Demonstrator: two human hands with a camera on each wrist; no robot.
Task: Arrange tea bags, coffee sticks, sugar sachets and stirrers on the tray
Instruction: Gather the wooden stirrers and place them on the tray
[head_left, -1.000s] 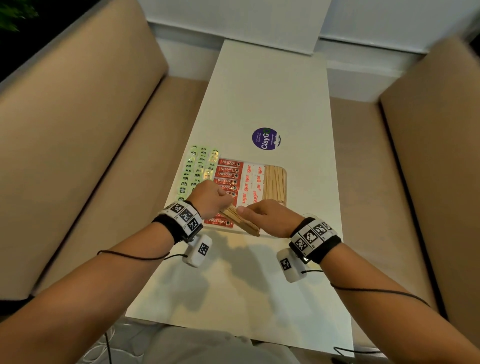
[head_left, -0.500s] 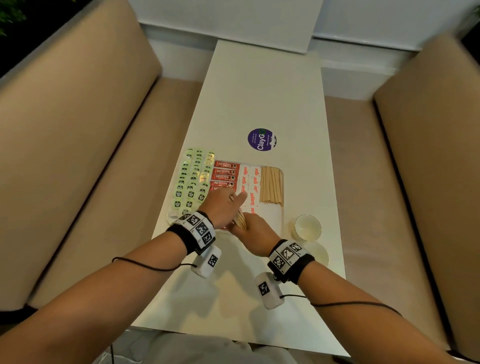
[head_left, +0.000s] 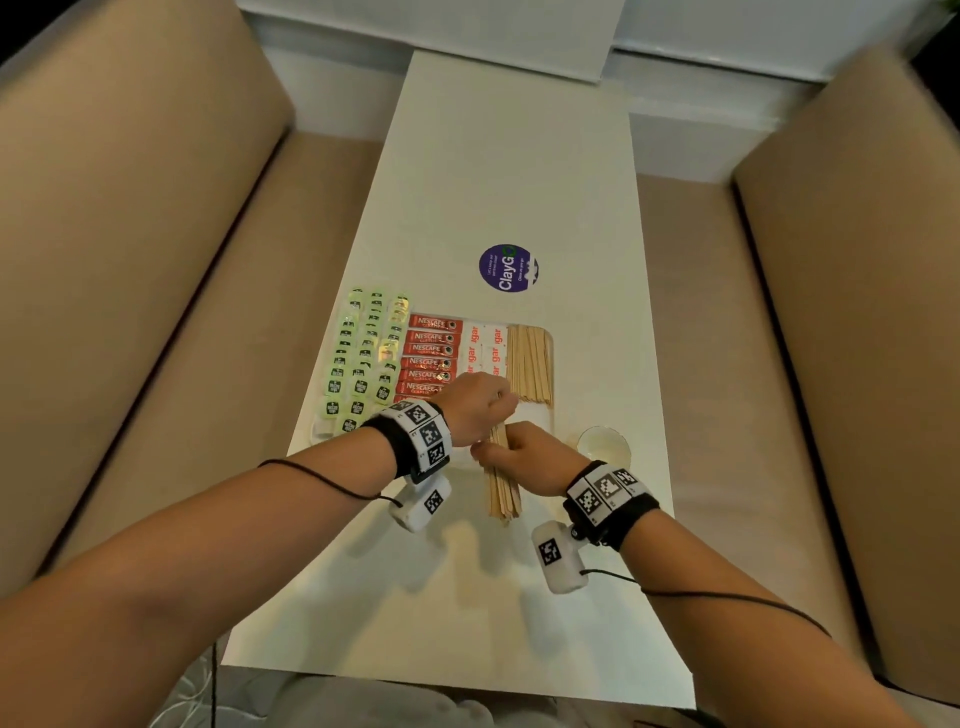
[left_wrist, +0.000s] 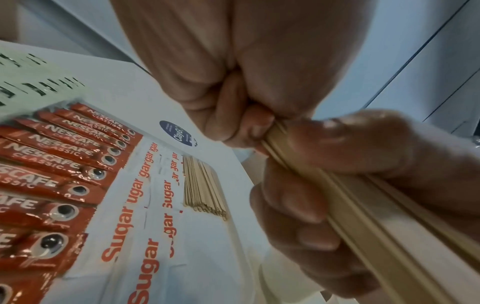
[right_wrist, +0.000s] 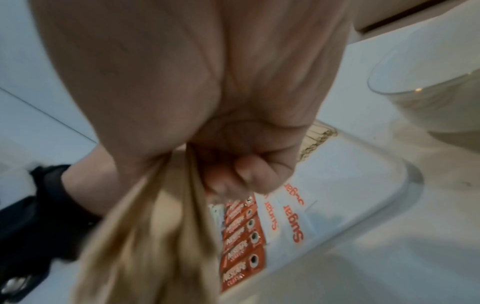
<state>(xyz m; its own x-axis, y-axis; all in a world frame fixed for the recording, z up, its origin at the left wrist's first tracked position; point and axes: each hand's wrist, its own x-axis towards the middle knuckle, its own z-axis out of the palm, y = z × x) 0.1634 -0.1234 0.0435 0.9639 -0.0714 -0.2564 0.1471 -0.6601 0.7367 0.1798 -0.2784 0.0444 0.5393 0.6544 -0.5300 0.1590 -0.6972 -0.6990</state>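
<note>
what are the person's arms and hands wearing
Both forearms are bare, with no sleeves. Each wrist carries a black strap faced with white blocks printed with black square-pattern markers: the left wrist band and the right wrist band. Under each hangs a small white camera pod with its own marker. A thin black cable runs back along each forearm. The hands are bare, with no gloves.

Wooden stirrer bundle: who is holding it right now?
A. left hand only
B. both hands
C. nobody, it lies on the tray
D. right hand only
B. The left hand pinches the upper end of the stirrer bundle while the right hand grips it lower down.
</note>
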